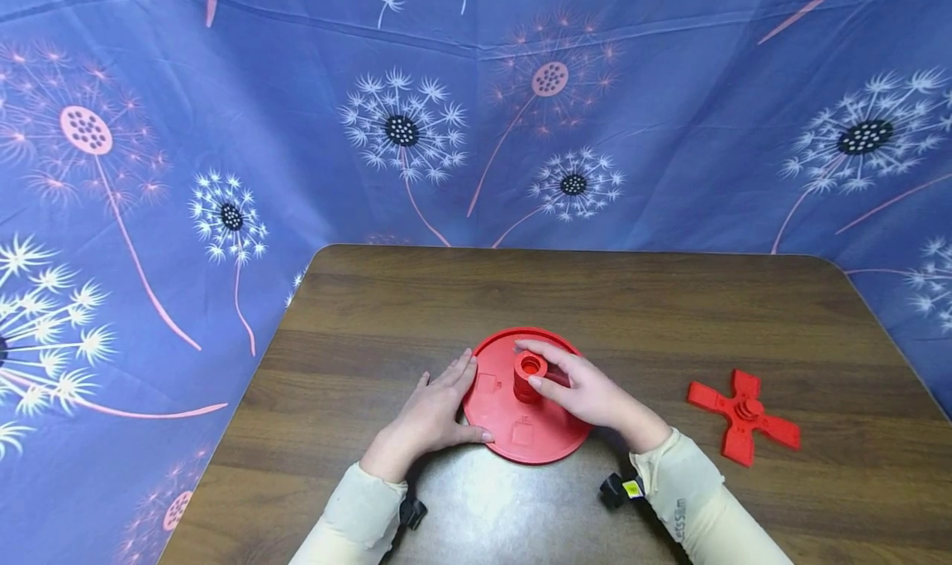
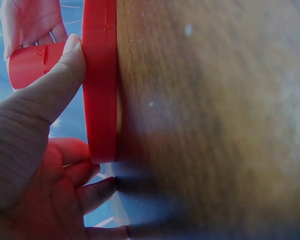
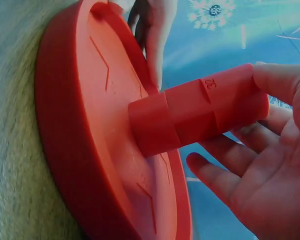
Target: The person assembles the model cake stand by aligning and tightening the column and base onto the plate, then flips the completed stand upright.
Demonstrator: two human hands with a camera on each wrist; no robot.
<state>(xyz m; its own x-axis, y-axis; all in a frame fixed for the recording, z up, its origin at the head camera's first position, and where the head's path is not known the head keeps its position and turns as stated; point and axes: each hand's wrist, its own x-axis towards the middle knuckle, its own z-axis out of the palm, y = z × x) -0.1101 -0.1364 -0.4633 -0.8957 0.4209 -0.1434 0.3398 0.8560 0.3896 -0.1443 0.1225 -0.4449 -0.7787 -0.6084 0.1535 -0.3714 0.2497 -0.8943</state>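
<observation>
A round red base with a raised rim [image 1: 550,439] lies flat on the table. From its middle rises a red ribbed cylinder [image 1: 526,390], hollow at the top and marked "32" in the right wrist view. My left hand [image 1: 433,412] holds the base at its left side, thumb on the near rim and fingers along the outer edge. The right hand [image 1: 591,391] grips the upper end of the cylinder [image 3: 190,112] between thumb and fingers. Whether the cylinder's lower end is seated in the base cannot be told.
A red four-armed cross piece [image 1: 744,414] with a stepped round knob lies to the right on the wooden table [image 1: 402,301]. A blue dandelion-print cloth [image 1: 297,119] hangs behind and to the left.
</observation>
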